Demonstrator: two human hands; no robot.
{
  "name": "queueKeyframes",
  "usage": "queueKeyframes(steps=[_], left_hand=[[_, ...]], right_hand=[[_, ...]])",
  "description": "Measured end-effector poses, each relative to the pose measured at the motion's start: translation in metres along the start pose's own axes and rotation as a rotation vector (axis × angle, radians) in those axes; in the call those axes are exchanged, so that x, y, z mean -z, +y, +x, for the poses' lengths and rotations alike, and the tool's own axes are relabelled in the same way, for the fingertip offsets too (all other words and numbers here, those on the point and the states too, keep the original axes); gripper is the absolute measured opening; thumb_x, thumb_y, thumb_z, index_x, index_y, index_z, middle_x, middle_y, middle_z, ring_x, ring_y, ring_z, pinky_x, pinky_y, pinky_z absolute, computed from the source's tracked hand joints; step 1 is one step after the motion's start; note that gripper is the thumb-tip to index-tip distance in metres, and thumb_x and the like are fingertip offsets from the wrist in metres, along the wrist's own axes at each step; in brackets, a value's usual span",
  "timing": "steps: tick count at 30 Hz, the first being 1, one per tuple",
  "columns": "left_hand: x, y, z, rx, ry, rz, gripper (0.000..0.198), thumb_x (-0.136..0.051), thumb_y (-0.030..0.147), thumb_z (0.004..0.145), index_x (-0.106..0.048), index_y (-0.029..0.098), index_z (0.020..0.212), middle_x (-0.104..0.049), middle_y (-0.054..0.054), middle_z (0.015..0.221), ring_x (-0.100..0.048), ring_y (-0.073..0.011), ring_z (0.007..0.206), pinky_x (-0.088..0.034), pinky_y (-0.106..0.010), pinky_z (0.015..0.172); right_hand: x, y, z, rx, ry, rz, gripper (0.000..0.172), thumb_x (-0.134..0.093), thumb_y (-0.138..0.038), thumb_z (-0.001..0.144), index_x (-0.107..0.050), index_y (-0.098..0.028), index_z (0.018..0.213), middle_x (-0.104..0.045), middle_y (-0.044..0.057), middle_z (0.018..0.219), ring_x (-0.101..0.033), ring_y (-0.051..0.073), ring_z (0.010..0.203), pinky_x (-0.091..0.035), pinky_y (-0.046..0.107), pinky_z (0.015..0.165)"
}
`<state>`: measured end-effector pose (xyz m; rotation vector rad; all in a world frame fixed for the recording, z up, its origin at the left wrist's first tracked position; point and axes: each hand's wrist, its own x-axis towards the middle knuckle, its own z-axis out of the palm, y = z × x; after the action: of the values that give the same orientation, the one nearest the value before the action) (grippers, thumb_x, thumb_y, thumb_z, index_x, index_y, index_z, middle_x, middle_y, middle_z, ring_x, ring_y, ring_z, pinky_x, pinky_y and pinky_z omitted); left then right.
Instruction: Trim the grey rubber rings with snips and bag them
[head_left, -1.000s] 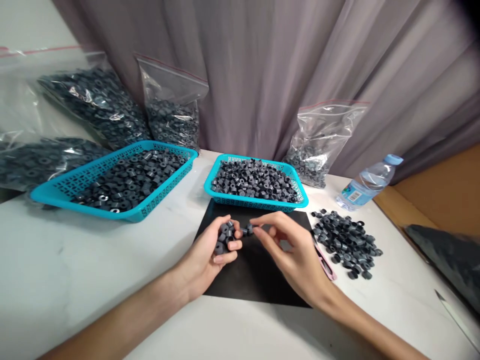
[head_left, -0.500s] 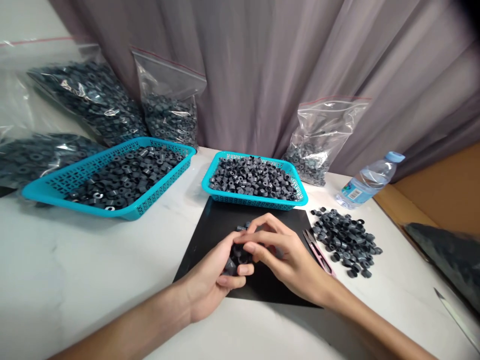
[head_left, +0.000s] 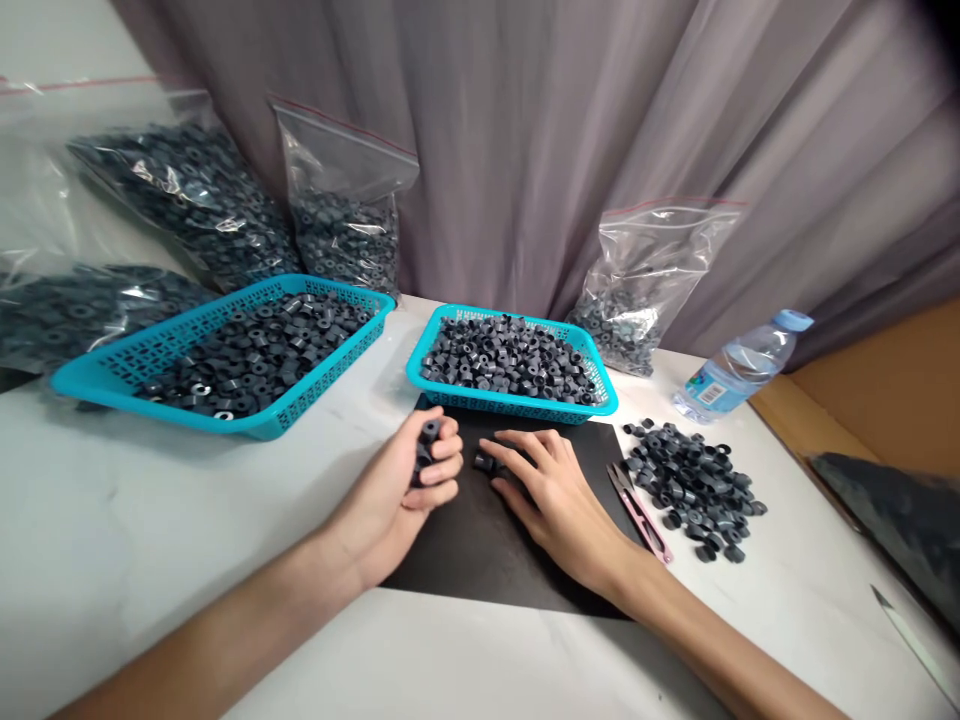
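Your hands part over the black mat (head_left: 472,550): left hand (head_left: 397,495) fingers clasp grey rings (head_left: 427,440), while right hand (head_left: 551,490) flattens, fingers spread, touching a loose ring (head_left: 482,463) at ten o'clock.

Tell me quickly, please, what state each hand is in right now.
Left hand: closed around a few dark rings.
Right hand: open, flat on the black mat, fingertips at a loose ring.

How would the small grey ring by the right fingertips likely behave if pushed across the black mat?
The ring is short and round, so on its side it would probably roll. It looks small, so likely light and easily flicked. The matte mat may slow sliding.
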<state>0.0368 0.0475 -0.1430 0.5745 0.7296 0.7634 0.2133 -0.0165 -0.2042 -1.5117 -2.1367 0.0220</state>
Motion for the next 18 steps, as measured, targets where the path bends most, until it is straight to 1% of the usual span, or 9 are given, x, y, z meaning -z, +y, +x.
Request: queueKeyframes(steps=[1,3,6,11,15,18], left_hand=[[0.000,0.004,0.001,-0.039,0.016,-0.015,0.033,-0.044,0.018,0.099,-0.044,0.016,0.066,-0.033,0.007,0.063,-0.024,-0.0007,0.038,-0.019,-0.010,0.028],[0.001,0.008,0.003,-0.066,0.040,-0.035,0.033,-0.044,0.016,0.099,-0.044,0.016,0.066,-0.032,0.008,0.063,-0.025,-0.0009,0.037,-0.020,-0.010,0.027],[0.004,0.002,0.005,-0.027,0.052,-0.033,0.031,-0.044,0.016,0.098,-0.045,0.016,0.067,-0.033,0.008,0.063,-0.025,-0.0005,0.036,-0.021,-0.009,0.027],[0.005,-0.013,0.008,0.042,0.049,-0.009,0.031,-0.045,0.017,0.097,-0.046,0.015,0.067,-0.036,0.007,0.062,-0.025,-0.0001,0.036,-0.018,-0.008,0.027],[0.004,-0.014,0.008,0.062,0.039,0.016,0.032,-0.045,0.019,0.098,-0.046,0.015,0.066,-0.037,0.007,0.062,-0.026,0.0001,0.037,-0.018,-0.007,0.028],[0.005,-0.013,0.008,0.103,0.025,0.044,0.033,-0.045,0.020,0.099,-0.048,0.015,0.067,-0.038,0.006,0.062,-0.027,-0.0001,0.038,-0.017,-0.007,0.028]], right_hand=[[-0.001,0.000,0.002,-0.001,0.006,-0.007,0.035,-0.052,-0.022,0.102,-0.055,-0.024,0.138,-0.056,0.011,0.138,-0.049,0.029,0.118,-0.047,0.052,0.100],[-0.001,0.002,0.005,0.000,0.027,-0.002,0.026,-0.054,-0.022,0.102,-0.061,-0.023,0.126,-0.057,0.010,0.137,-0.049,0.028,0.120,-0.047,0.050,0.102],[0.000,0.005,0.007,0.025,0.053,0.033,0.018,-0.057,-0.021,0.100,-0.064,-0.024,0.116,-0.058,0.009,0.135,-0.050,0.027,0.119,-0.048,0.048,0.101],[0.002,0.003,0.008,0.078,0.083,0.074,0.014,-0.053,-0.018,0.102,-0.064,-0.024,0.107,-0.064,0.007,0.127,-0.052,0.024,0.112,-0.047,0.045,0.097],[0.007,0.000,0.007,0.080,0.097,0.142,0.011,-0.052,-0.016,0.102,-0.061,-0.022,0.105,-0.067,0.007,0.118,-0.053,0.023,0.107,-0.045,0.042,0.094],[0.012,-0.004,0.005,0.040,0.119,0.242,0.010,-0.050,-0.016,0.102,-0.058,-0.021,0.104,-0.068,0.007,0.106,-0.056,0.022,0.101,-0.046,0.039,0.089]])
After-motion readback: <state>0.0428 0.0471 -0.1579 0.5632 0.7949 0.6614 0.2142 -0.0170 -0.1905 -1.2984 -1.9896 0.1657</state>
